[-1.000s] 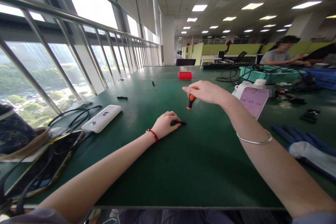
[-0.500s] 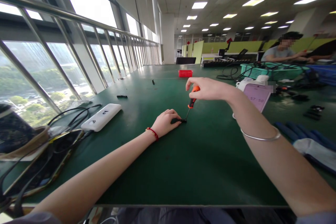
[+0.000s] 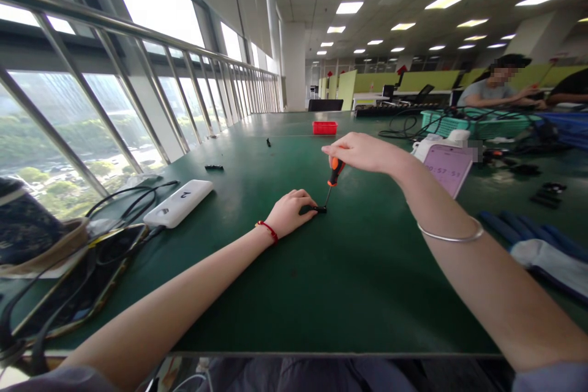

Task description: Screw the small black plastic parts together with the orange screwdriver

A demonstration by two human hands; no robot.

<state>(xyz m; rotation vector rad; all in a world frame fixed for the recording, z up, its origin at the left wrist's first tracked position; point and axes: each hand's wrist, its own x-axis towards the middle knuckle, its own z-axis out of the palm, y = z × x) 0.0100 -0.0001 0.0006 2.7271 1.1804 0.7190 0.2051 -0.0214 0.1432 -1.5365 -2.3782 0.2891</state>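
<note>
My left hand (image 3: 292,213) rests on the green table, its fingers closed on a small black part (image 3: 320,209) that lies against the surface. What kind of part it is I cannot make out, as the fingers cover some of it. Above and to the right, my right hand (image 3: 361,151) grips the orange and black handle of a screwdriver (image 3: 337,170) from the top. The screwdriver leans slightly, and its thin shaft runs down to the right end of the black part, where the tip appears to touch.
Left of my hands lie a white power bank (image 3: 179,204), cables and a phone (image 3: 78,294). Farther off are a black strip (image 3: 214,167) and a red box (image 3: 324,128). On the right are a propped phone (image 3: 446,166), gloves (image 3: 551,257) and a green basket (image 3: 487,127). A person sits beyond.
My right hand has turned on the screwdriver handle, its fingers now pointing more to the left. The left hand and the black part have stayed in place.
</note>
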